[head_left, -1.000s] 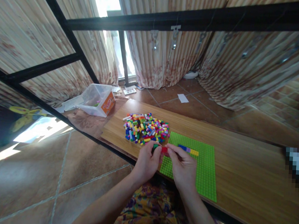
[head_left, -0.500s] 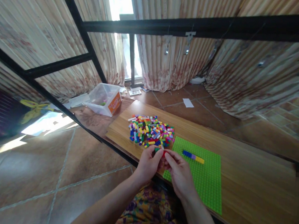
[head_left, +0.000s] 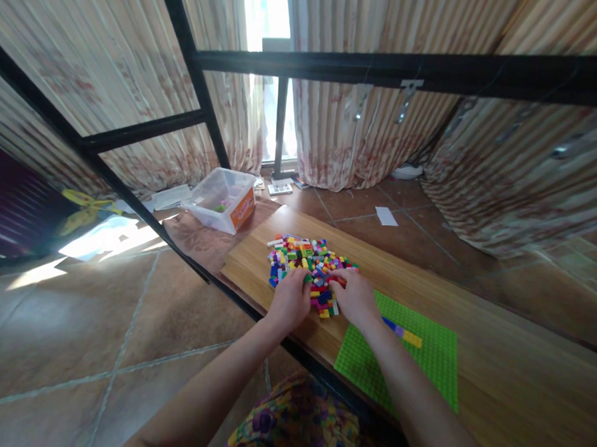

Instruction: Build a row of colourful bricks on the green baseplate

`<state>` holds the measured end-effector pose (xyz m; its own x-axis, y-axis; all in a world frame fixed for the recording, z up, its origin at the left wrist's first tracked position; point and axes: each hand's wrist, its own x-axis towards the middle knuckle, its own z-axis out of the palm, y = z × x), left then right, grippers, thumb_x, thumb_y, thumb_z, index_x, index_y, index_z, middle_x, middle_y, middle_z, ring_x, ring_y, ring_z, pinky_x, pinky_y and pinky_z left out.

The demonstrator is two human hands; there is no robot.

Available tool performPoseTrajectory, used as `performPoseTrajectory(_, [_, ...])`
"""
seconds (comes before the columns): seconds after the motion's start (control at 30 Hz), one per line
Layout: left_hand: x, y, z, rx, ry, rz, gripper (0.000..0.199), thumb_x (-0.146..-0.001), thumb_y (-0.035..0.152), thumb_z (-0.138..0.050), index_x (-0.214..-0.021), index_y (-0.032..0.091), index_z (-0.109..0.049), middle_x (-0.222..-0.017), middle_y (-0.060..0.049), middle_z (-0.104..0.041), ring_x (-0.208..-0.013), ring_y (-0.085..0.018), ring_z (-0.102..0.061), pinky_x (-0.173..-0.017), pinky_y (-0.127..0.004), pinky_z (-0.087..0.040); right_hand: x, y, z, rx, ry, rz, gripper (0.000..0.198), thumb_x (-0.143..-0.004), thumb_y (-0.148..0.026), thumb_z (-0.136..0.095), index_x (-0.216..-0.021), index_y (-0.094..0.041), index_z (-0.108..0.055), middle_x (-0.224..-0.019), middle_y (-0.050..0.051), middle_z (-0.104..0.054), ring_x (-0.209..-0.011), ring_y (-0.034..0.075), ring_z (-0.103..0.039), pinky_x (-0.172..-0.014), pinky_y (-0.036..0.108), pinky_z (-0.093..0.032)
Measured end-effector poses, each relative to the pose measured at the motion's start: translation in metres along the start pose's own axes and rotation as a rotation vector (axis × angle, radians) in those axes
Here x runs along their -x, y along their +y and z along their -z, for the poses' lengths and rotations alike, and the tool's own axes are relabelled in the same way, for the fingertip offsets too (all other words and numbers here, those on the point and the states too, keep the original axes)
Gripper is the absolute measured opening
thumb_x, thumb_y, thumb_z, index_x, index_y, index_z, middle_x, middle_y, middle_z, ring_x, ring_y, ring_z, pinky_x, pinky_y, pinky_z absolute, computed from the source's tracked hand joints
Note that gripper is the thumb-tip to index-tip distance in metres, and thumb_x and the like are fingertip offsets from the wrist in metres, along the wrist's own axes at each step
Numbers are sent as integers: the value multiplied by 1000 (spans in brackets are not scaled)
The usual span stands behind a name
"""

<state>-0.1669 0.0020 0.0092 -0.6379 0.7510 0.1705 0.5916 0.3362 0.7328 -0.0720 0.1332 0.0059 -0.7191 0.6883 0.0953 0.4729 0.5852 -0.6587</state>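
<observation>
A heap of small toy building bricks (head_left: 302, 252) in many colours lies on the wooden table, and both my hands are at its near side. My left hand (head_left: 292, 296) is closed, with a green brick (head_left: 307, 278) showing at its fingertips. From the right, my right hand (head_left: 357, 296) reaches into the heap, thumb and fingers pinched around a red brick (head_left: 336, 279) that is partly hidden. Under my right forearm lies a green studded baseplate (head_left: 439, 354). A row of blue, purple and yellow bricks (head_left: 411, 339) sits on it, its left end partly covered by my arm.
The wooden table (head_left: 496, 367) stretches to the right. On the floor beyond its left end stands a clear plastic box (head_left: 214, 206) with an orange label. A black metal frame (head_left: 337, 67) crosses above, in front of striped curtains (head_left: 328, 132). A white paper (head_left: 386, 216) lies on the floor.
My hands have parted and moved forward from the table's near edge to the brick heap. Earlier they were together, holding small green and red bricks. The view has shifted slightly.
</observation>
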Motion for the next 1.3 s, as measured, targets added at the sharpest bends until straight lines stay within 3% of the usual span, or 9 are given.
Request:
performPoseTrajectory(0.27, [-9, -4, -10, -212, -83, -6, 20, -88, 13, -48, -104, 18, -59, -106, -10, -59, -97, -23, -61, -86, -35, -50, -20, 4, 4, 170, -34, 33, 27, -83, -30, -58, -103, -22, -72, -101, 8, -70, -89, 22, -64, -81, 32, -45])
performPoseTrajectory(0.53, [-5, -12, -12, -118, -69, -31, 27, -84, 11, -53, -110, 18, -59, -116, -11, -58, -102, -24, -60, -92, -38, -50, -76, -10, -11, 264, -15, 107, 44, -85, -32, -54, -126, -20, -61, -123, 11, -65, -113, 26, -56, -95, 36, -40])
performPoseTrajectory(0.8, [-2, -15, -9, 4, -77, -90, 36, -80, 8, -56, -114, 18, -58, -119, -11, -57, -108, -23, -58, -99, -39, -48, -89, -8, -33, 253, -25, 155, 37, -85, -24, -51, -118, -17, -66, -115, 13, -69, -110, 26, -58, -97, 37, -39])
performPoseTrajectory(1.0, [-4, -11, 0, 166, 12, -36, 27, -85, 20, -58, -111, 14, -59, -108, -11, -61, -95, -22, -60, -91, -40, -50, -73, -11, -16, 188, 45, 205, 39, -86, -23, -50, -123, -17, -62, -119, 12, -66, -112, 25, -58, -97, 39, -43])
performPoseTrajectory(1.13, [-13, 0, 3, 565, 102, 123, 38, -88, 36, -59, -119, 16, -55, -101, -8, -64, -77, -16, -60, -73, -31, -53, -35, -19, 2, 49, 167, 383, 40, -88, -23, -49, -126, -19, -58, -123, 13, -62, -114, 26, -59, -96, 43, -48])
performPoseTrajectory(1.23, [-19, 10, 1, 828, 67, 159, 41, -85, 38, -63, -120, 17, -56, -101, -7, -66, -83, -16, -63, -75, -28, -53, -4, -27, 10, 31, 169, 473, 41, -89, -19, -47, -129, -20, -56, -126, 13, -60, -116, 24, -58, -98, 43, -49])
performPoseTrajectory(1.3, [-19, 15, -2, 850, 20, 133, 35, -84, 35, -63, -114, 16, -60, -101, -8, -68, -88, -18, -64, -78, -29, -53, 11, -28, 12, 18, 172, 477, 42, -89, -18, -47, -130, -20, -55, -127, 13, -59, -118, 24, -57, -100, 43, -49])
